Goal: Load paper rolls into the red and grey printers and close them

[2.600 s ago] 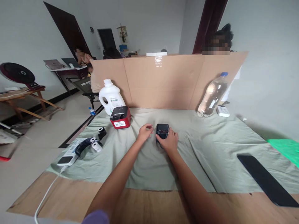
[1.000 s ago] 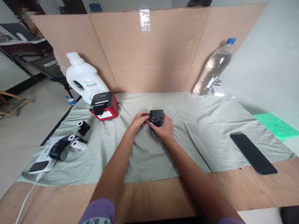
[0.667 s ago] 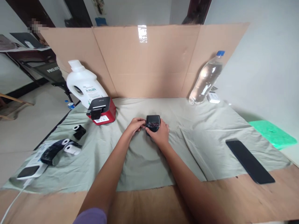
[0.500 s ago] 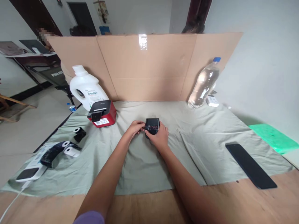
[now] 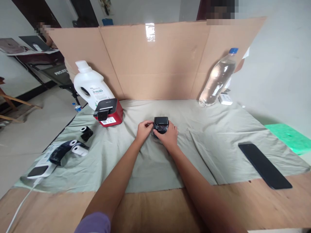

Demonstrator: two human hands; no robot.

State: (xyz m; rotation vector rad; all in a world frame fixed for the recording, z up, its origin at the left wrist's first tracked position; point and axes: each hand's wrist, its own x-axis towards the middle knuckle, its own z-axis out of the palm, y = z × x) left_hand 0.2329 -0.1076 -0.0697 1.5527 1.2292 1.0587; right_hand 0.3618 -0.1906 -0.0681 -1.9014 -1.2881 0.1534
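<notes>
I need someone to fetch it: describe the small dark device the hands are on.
Start at the cardboard screen behind the green cloth. In front of its middle, both hands, left hand and right hand, grip a small black box-shaped device. Unlike the red printer to its left, it is all black.

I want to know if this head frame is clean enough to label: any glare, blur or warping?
Head view: a bright glare patch sits on the tape strip atop the cardboard screen; wide-angle warping bends the screen's edges and leans the water bottle; light is soft, with faint shadows; both hands and the small black device look sharp; faces behind are pixelated.
</notes>
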